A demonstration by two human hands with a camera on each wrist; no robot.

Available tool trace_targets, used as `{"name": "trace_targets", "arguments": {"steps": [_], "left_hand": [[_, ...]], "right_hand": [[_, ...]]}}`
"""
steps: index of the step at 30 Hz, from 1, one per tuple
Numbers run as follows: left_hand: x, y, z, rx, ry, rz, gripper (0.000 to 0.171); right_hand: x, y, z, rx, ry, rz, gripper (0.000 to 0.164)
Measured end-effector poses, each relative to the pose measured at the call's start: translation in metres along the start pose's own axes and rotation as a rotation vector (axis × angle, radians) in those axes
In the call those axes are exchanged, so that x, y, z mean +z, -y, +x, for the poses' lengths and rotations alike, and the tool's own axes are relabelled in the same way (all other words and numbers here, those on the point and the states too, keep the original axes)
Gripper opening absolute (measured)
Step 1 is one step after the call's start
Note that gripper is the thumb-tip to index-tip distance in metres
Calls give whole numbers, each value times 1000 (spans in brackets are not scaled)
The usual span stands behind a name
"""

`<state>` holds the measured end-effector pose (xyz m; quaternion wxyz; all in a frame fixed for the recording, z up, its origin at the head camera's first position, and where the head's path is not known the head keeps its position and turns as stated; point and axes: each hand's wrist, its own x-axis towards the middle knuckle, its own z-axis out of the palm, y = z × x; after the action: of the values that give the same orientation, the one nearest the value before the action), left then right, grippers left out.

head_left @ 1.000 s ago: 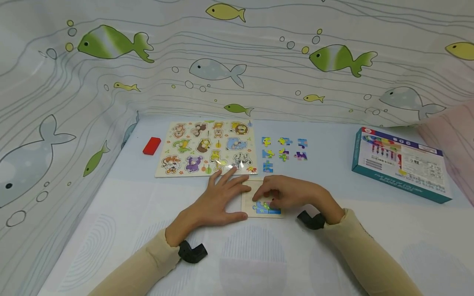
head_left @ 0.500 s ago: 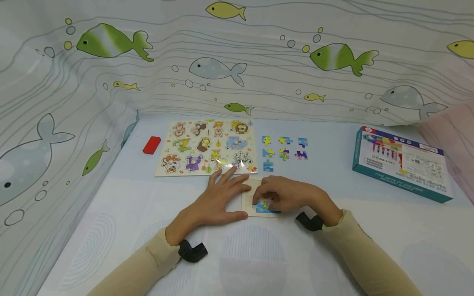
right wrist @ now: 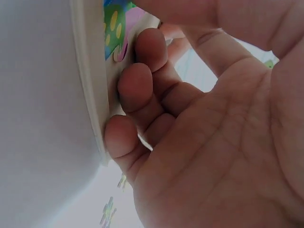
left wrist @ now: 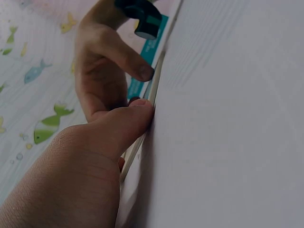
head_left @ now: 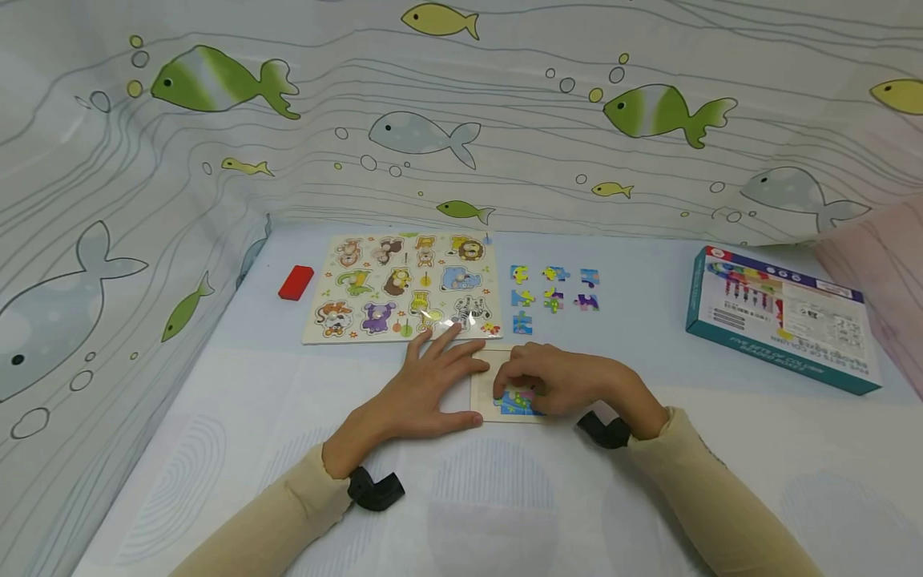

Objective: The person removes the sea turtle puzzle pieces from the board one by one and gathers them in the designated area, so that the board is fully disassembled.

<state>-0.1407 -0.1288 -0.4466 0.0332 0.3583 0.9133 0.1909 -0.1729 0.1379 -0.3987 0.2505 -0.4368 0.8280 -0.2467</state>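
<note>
In the head view a small wooden puzzle board (head_left: 485, 409) lies before me. Joined blue and green jigsaw pieces (head_left: 516, 402) sit in its lower part. My left hand (head_left: 425, 393) rests at the board's left side with fingers spread, fingertips and thumb touching its edge. Over the board, my right hand (head_left: 562, 381) has curled fingers, index finger at the left of the jigsaw pieces and thumb at their right. The right wrist view shows its other fingers bent against the board (right wrist: 90, 85), near a green and pink piece (right wrist: 116, 28). The right hand hides part of the pieces.
Several loose jigsaw pieces (head_left: 554, 300) lie in rows behind the board. An animal peg puzzle (head_left: 371, 276) stands at the back left, beside a red block (head_left: 296, 283). At the right lies a teal-edged box (head_left: 782, 320). A fish-print curtain (head_left: 534, 176) borders the table.
My right thumb and index finger have shifted slightly on the jigsaw pieces, with the thumb now lower and covering their right end. The left hand stays in place.
</note>
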Motion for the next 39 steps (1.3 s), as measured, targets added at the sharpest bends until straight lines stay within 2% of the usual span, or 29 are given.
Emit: {"name": "trace_targets", "arguments": {"steps": [6,10,22,30,35,39], "left_hand": [[0,-1,1,2,-5,6,67],[0,0,0,2,-5,14,67],[1,1,0,14,-21,1,67],[0,0,0,25,-27,11,67],[0,0,0,18,-22,16,68],[0,0,1,21,-27,14,67]], "right_hand": [[2,4,2,28,-5,-42,47],[2,6,3,8,-7,-27,45],[2,-1,4,-58,-6,143,33],[0,-10,3,-32,35,306,22],[0,-14,3,-7,40,333,11],[0,-15,3,-30,44,340,6]]}}
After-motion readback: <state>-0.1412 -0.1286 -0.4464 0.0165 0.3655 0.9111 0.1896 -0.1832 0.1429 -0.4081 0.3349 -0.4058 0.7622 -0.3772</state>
